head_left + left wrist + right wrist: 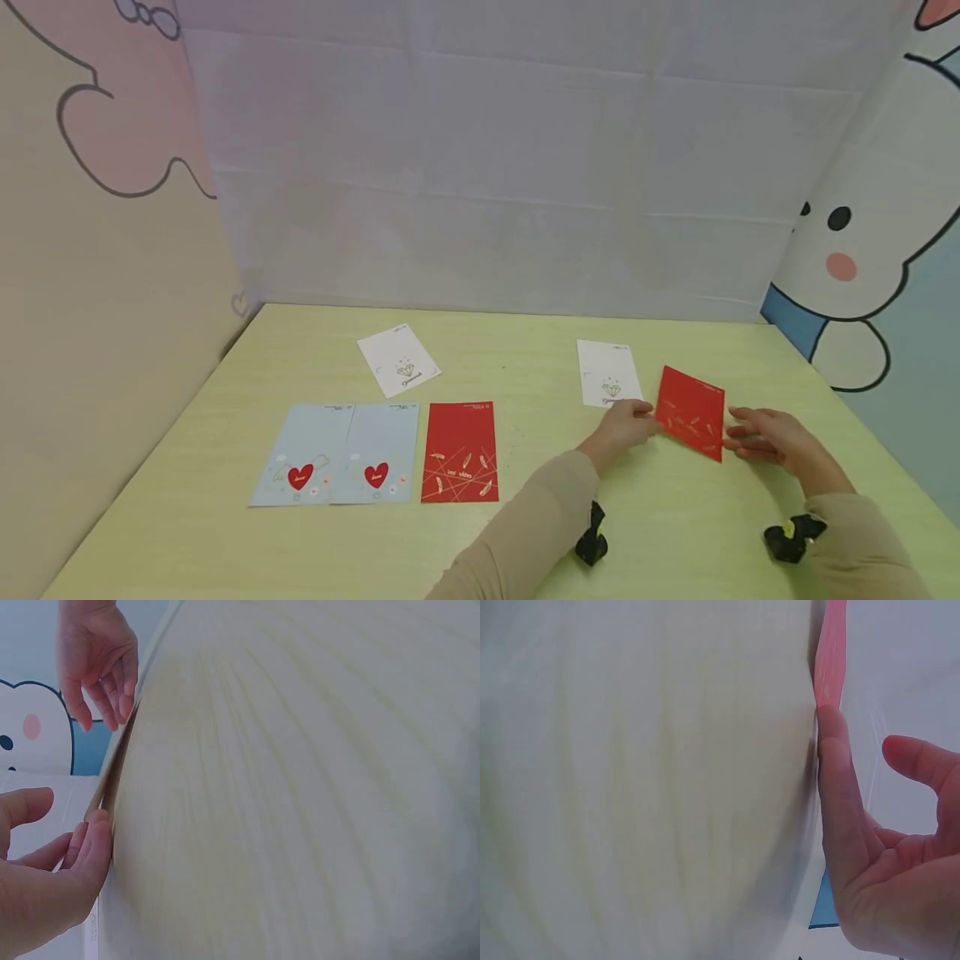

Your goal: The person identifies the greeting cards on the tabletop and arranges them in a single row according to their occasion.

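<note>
A red card with gold feather prints (pixel 692 412) lies slightly turned at the right of the table, between the two hands. My left hand (pixel 626 423) has its fingertips right at the card's left edge, and in the left wrist view its thumb stands apart from the fingers (pixel 94 851). At the opposite edge is my right hand (pixel 776 442), fingers extended. The right wrist view shows a fingertip at the end of the red card (pixel 831 660), with the thumb (pixel 911 757) held away from it. Neither hand pinches the card.
Left of the hands, two light blue heart cards (pixel 300 492) (pixel 386 442) lie side by side, with another red card (pixel 460 454) beside them. Behind are two white diamond-print cards (pixel 390 354) (pixel 606 367). A white sheet (pixel 480 167) hangs behind the table (pixel 300 558).
</note>
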